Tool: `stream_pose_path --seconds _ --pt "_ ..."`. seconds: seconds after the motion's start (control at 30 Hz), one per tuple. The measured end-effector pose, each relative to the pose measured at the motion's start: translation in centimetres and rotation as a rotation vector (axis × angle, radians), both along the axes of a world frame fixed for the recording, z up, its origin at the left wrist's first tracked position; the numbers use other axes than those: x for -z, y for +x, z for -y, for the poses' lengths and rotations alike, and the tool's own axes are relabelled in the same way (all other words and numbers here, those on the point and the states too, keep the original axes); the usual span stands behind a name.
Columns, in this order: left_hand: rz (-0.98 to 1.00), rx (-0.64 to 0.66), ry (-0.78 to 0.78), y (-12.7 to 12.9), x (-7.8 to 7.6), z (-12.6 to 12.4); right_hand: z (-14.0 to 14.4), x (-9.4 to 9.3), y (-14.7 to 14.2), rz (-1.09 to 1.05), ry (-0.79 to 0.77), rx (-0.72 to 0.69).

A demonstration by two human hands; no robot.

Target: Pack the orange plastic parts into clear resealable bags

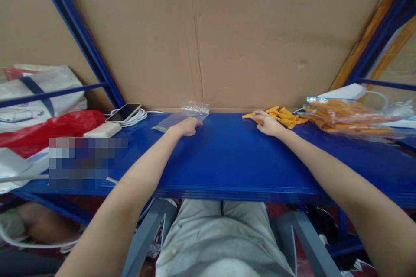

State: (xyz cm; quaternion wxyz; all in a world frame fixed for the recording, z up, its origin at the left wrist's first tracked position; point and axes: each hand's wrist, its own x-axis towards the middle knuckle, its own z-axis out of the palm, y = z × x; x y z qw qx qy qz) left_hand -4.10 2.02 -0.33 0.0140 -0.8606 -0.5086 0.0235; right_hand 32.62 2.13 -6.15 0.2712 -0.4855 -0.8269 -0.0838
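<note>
The left hand (186, 127) pinches a clear plastic bag (185, 114) on the blue table (227, 160), while the right hand (268, 124) lies with fingers spread on loose orange pieces (281, 117).

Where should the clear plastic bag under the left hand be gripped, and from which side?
Probably pinch the clear plastic bag at its crumpled far end, coming from above: it lies flat on the blue shelf, and only that end lifts. The left hand rests on it.
</note>
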Motion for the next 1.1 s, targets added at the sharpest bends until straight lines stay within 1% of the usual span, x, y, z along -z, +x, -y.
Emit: stream_pose_path --seconds 0.03,0.1,0.27,0.37,0.43,0.53,0.6,0.67,0.73,0.77,0.83,0.9,0.97,1.0,1.1 --pt "0.029 0.03 -0.012 0.2 0.1 0.0 0.2 -0.1 -0.3 -0.006 0.007 0.003" --pt "0.098 0.086 -0.033 0.5 0.4 0.0 0.7 -0.6 -0.8 0.008 -0.008 0.053" --pt "0.323 0.181 -0.124 1.9 1.3 0.2 2.4 -2.3 -0.9 0.148 -0.153 0.281" --pt "0.459 0.31 -0.082 2.9 2.1 0.2 2.8 -3.1 -0.3 0.23 -0.217 0.362" --pt "0.485 0.398 -0.027 3.4 2.6 0.0 2.8 -3.5 0.0 0.243 -0.275 0.397" --pt "0.45 0.509 0.054 3.9 3.2 -0.3 2.4 -3.7 0.5 0.178 -0.32 0.428" --pt "0.438 0.576 0.121 4.2 3.4 -0.3 2.1 -3.7 0.8 0.079 -0.282 0.451" --pt "0.438 0.639 0.169 4.6 3.5 0.0 1.8 -3.6 1.1 -0.068 -0.214 0.468" --pt "0.441 0.693 0.19 5.1 3.6 0.5 1.6 -3.6 1.2 -0.256 -0.178 0.431" --pt "0.442 0.715 0.192 5.3 3.6 0.9 1.5 -3.6 1.2 -0.362 -0.18 0.387" --pt "0.44 0.747 0.192 5.8 3.7 1.4 1.3 -3.6 1.1 -0.563 -0.199 0.265" --pt "0.439 0.766 0.196 6.2 3.8 1.8 1.0 -3.5 0.9 -0.689 -0.212 0.132" --pt "0.441 0.772 0.207 6.3 3.9 2.0 0.7 -3.3 0.8 -0.712 -0.214 0.041" --pt "0.441 0.771 0.213 6.3 3.9 2.0 0.6 -3.2 0.8 -0.696 -0.208 0.026" --pt "0.432 0.754 0.233 6.0 3.8 1.7 0.1 -2.7 1.2 -0.583 -0.147 0.057"
